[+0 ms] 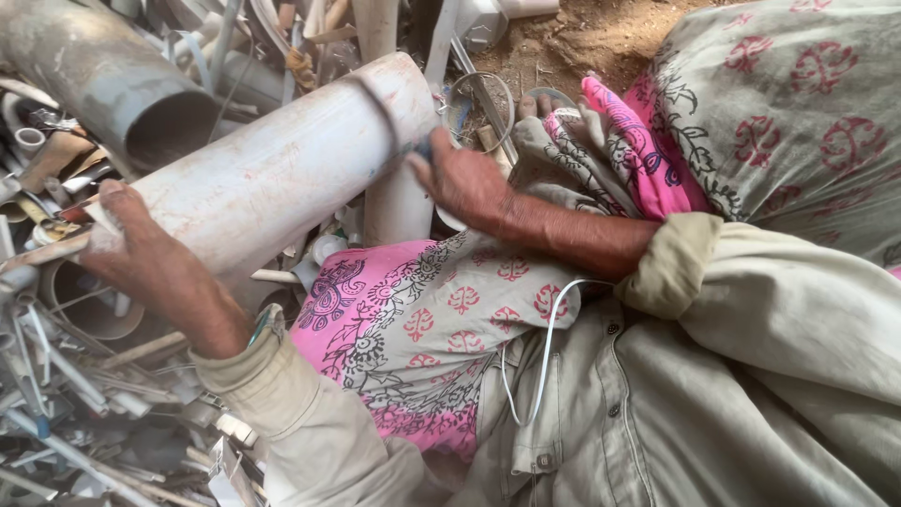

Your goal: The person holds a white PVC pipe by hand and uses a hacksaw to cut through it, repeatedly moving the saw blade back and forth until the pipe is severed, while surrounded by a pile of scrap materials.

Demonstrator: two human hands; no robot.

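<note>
Lying between hands: white pipe (282, 169), left hand (141, 253) gripping end, right hand (465, 178) alongside.

both hands (155, 258) gripping pale pipe (282, 169), scrap pile (75, 413)

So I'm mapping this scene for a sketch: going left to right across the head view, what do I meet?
Scrap pipe pile → left hand → large white pipe → right hand → pink patterned cloth → beige rolled sleeve.
</note>
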